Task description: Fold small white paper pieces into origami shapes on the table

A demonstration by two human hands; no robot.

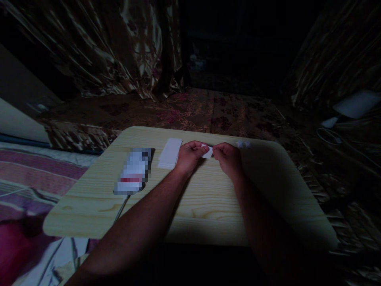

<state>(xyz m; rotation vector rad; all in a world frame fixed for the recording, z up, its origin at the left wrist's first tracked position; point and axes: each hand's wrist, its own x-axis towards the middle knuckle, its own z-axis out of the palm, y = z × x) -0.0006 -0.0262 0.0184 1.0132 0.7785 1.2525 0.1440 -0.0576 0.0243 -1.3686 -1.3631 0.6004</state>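
Note:
Between my two hands is a small piece of white paper (207,152), held above the far half of the wooden table. My left hand (190,155) pinches its left side, thumb on top. At its right edge, the fingers of my right hand (228,157) are closed on the paper. A stack of white paper strips (169,153) lies just left of my left hand. Beyond my right hand sit two small folded white paper pieces (244,144).
The light wood table (208,206) has rounded corners. On its left lies a blurred-out phone-like object (133,171) with a cable (121,208) running off the near edge. A striped bedspread (26,174) is at the left, patterned curtains (143,47) behind, and a white device (357,104) at right.

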